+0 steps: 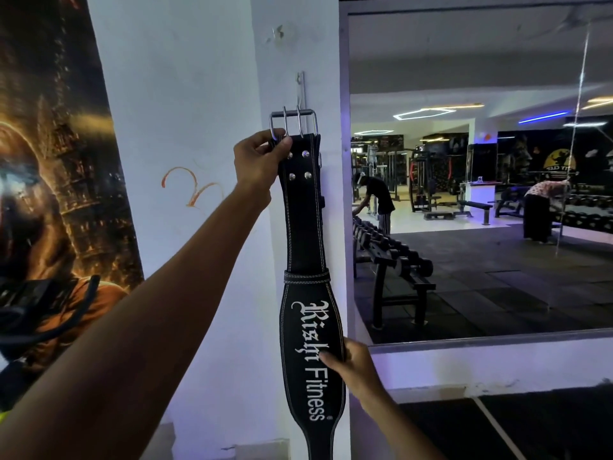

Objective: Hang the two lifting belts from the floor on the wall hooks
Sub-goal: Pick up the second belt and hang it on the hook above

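A lifting belt (306,260) hangs upright against a wall pillar (265,61), its buckle (293,122) at the top, just below a wall hook (300,91). The left hand (260,161) grips the belt's upper left edge beside the buckle; the right hand (351,366) holds its lower right edge. A poster (56,161) lies left of the pillar, a mirror (481,177) right, with a dumbbell rack (391,257) in it.

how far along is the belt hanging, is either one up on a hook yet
Nothing looks finished: no belt hangs free. In hand: the left hand holds the black belt by its buckle just under the wall hook, while the right hand steadies the wide part. Left: seat the buckle, then hang the second belt, which is not in view.
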